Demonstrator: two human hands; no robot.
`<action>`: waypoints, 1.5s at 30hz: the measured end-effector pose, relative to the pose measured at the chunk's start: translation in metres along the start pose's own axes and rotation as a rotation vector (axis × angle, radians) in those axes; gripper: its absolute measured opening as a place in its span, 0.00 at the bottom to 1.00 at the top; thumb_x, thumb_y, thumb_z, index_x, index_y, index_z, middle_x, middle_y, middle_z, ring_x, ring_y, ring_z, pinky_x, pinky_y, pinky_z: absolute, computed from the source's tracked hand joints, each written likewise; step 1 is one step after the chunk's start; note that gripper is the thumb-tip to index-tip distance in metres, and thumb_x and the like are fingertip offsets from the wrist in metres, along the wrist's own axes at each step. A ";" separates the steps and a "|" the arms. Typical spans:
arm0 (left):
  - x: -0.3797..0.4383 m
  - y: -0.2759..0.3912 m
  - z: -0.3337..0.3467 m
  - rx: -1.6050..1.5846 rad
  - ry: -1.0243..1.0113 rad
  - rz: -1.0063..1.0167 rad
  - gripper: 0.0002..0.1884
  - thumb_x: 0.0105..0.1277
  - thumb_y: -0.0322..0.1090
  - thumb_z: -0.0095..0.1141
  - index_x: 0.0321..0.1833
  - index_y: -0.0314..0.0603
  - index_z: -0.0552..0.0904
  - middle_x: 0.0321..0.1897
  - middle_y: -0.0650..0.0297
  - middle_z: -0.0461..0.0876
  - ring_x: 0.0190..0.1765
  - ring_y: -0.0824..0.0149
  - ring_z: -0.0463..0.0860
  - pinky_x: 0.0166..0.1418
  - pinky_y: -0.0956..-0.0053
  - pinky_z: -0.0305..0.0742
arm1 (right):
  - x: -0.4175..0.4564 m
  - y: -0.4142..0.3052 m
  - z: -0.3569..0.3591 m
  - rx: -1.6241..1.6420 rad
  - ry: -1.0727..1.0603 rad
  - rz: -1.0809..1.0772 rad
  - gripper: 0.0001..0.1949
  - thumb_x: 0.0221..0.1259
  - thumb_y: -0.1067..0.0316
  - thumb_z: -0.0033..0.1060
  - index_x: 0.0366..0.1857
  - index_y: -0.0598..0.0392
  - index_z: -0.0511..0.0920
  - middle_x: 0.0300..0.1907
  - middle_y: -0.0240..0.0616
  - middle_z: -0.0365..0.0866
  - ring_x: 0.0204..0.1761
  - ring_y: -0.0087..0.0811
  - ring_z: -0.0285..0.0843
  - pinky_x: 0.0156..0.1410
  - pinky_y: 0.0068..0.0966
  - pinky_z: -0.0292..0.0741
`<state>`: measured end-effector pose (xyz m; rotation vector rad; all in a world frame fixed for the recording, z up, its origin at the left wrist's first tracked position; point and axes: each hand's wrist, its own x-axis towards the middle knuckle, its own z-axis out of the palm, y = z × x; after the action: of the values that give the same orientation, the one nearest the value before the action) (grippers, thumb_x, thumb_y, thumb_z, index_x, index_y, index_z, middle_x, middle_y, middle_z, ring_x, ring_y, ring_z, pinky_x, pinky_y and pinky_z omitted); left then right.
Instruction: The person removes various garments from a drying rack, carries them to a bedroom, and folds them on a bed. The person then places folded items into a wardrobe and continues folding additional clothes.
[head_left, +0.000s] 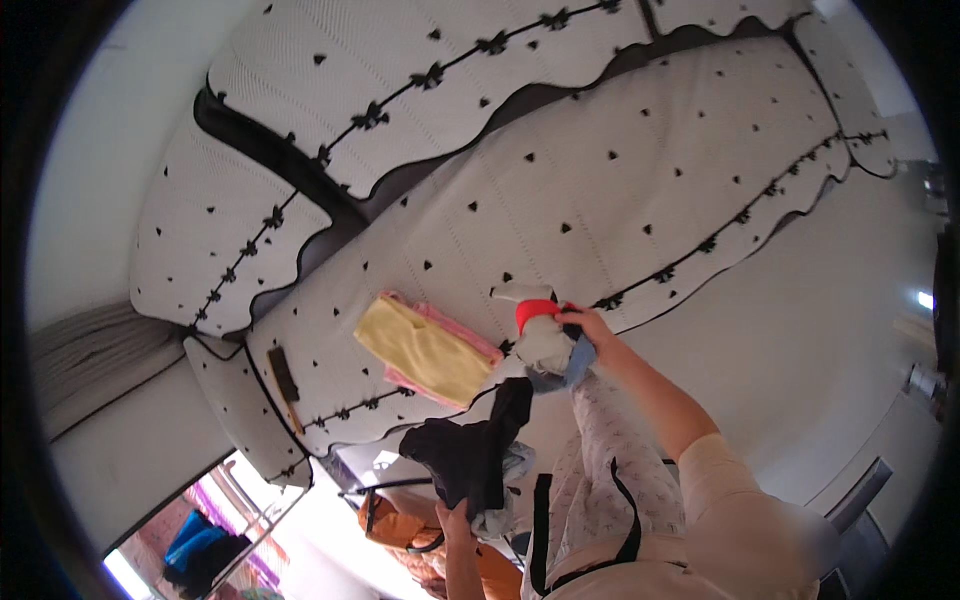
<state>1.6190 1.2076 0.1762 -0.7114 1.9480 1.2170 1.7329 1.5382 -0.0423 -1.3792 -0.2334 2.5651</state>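
My left hand (455, 517) grips a bunch of clothes, with a black garment (469, 457) draped on top and a grey garment (495, 523) hanging below. In my right hand (589, 328) is another bundle: a whitish cloth (544, 343), a red piece (535, 315) and a blue-grey cloth (577, 364). This bundle is at the front edge of the sofa. Left of it, a folded yellow cloth (424, 349) lies over a pink cloth (465, 328) on the sofa seat.
The long sofa (566, 187) has a white quilted cover with black hearts and scalloped edges. A brush (283, 379) lies near its left armrest (244, 409). An orange bag (397, 521) is below my left hand. Blue and dark items (196, 547) show beyond an opening at lower left.
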 end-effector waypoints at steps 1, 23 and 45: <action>-0.003 -0.003 0.001 -0.027 -0.023 0.006 0.23 0.58 0.19 0.50 0.59 0.34 0.68 0.51 0.52 0.77 0.50 0.56 0.81 0.54 0.64 0.78 | -0.023 0.001 -0.008 0.118 -0.013 0.035 0.12 0.52 0.70 0.66 0.41 0.56 0.79 0.37 0.38 0.83 0.38 0.34 0.82 0.46 0.32 0.79; -0.175 -0.114 0.223 0.009 -0.861 0.114 0.20 0.62 0.33 0.50 0.58 0.37 0.76 0.51 0.56 0.81 0.52 0.57 0.82 0.58 0.62 0.78 | -0.574 0.001 -0.341 0.644 0.318 -0.950 0.13 0.56 0.67 0.64 0.44 0.58 0.79 0.41 0.40 0.83 0.40 0.34 0.82 0.48 0.32 0.78; -0.634 -0.466 0.776 0.389 -1.557 -0.126 0.22 0.69 0.47 0.41 0.56 0.44 0.80 0.51 0.57 0.82 0.54 0.54 0.80 0.60 0.57 0.76 | -0.918 -0.123 -0.815 0.898 0.772 -1.486 0.16 0.61 0.62 0.58 0.50 0.58 0.76 0.47 0.43 0.82 0.48 0.38 0.81 0.56 0.36 0.77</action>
<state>2.5650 1.7771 0.2178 0.3329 0.7147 0.7741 2.9208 1.4415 0.2775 -0.9953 0.0576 0.6656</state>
